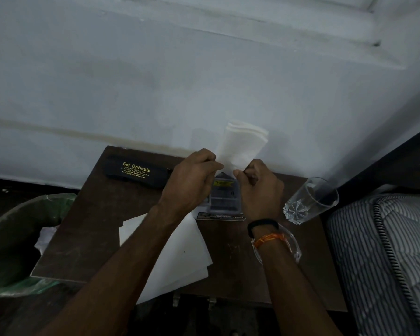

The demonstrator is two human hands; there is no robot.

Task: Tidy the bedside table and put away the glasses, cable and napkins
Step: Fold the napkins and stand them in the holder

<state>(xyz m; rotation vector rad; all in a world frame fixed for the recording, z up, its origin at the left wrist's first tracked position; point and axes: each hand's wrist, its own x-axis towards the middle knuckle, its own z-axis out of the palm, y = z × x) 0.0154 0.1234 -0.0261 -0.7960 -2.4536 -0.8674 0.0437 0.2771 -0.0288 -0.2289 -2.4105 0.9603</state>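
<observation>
Two hands at work over the bedside table, both pinching one folded white napkin by its lower corners: left hand on the left corner, right hand on the right corner, fingers curled, thumbs pressed to the paper. Napkin held clear of the tabletop, long axis rising up and away from the hands toward the wall, folded edges at the far top. Equally near to both hands, since gripped between them. Probably mid-fold or about to be set down, judging from the symmetrical hold.

More loose napkins flat on the near side of the table, under the left forearm, nearer the left hand. Black glasses case at the far left of the table, long axis roughly parallel to the wall, also on the left hand's side. Small clear plastic box directly beneath and between the hands. Drinking glass near the table's right edge, close to the right wrist and so at some risk of a knock. Lined bin off the left edge, some crumpled paper inside. No cable visible.
</observation>
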